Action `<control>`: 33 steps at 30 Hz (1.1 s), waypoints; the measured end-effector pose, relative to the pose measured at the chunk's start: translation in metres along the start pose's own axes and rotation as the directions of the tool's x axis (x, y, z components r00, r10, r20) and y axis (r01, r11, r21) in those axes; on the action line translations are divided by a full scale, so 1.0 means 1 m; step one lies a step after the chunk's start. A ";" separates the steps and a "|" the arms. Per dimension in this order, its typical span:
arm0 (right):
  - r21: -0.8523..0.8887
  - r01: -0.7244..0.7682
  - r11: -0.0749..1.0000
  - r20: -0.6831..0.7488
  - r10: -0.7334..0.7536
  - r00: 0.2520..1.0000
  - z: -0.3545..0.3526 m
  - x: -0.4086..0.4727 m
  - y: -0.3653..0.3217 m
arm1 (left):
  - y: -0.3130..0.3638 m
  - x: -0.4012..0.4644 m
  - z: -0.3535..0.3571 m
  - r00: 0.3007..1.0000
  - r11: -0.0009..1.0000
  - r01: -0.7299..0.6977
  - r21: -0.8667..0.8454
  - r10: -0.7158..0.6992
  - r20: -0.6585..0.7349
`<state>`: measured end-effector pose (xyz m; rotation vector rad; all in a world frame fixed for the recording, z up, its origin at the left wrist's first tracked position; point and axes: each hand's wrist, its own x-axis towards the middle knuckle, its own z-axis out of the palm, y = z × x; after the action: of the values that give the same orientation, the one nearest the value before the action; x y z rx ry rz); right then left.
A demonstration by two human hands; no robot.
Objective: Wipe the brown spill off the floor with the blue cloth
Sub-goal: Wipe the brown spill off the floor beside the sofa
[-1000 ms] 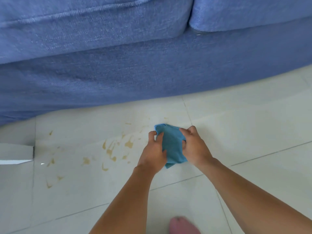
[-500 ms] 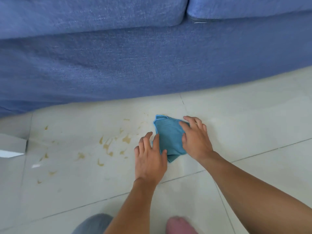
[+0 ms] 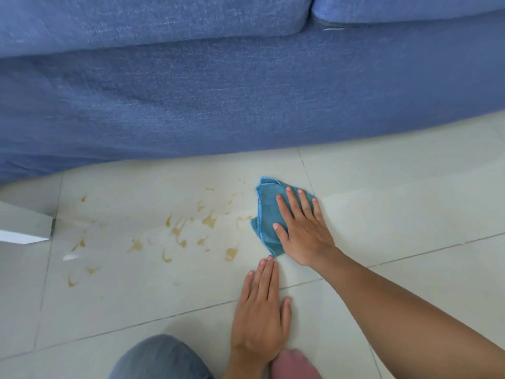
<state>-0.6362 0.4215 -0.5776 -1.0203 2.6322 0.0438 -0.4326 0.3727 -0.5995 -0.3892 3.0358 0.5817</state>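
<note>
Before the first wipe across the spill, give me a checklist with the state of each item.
1. Blue cloth flat on the floor tile: ok.
2. Right hand pressing on the cloth, palm down: ok.
3. Left hand off the cloth, flat on the floor as a brace: ok.
4. Brown spill wiped: not ok, splatters lie left of the cloth.
5. Wiping path leftward free of objects: ok up to the white object at the left edge.
6. Cloth damp enough: cannot tell.
</note>
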 end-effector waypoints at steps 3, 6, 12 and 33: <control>0.003 0.076 0.997 -0.024 -0.076 0.997 0.008 -0.001 -0.005 | -0.001 0.000 0.002 1.000 1.000 0.014 0.019 -0.014 0.014; -0.032 0.135 0.990 -0.041 -0.137 0.990 0.012 -0.006 0.008 | 0.001 0.001 0.001 1.000 1.000 0.024 0.013 -0.024 0.018; 0.028 0.018 0.999 -0.052 -0.017 0.998 0.007 0.017 -0.012 | 0.002 0.002 -0.002 0.998 0.999 0.046 0.016 -0.047 0.031; -0.019 0.048 0.999 -0.060 -0.049 0.997 0.000 0.020 0.009 | 0.000 0.001 0.005 0.999 0.999 0.038 0.008 -0.038 -0.014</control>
<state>-0.6564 0.4153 -0.5843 -1.1073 2.6646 0.0255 -0.4341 0.3748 -0.6044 -0.4508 3.0359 0.5669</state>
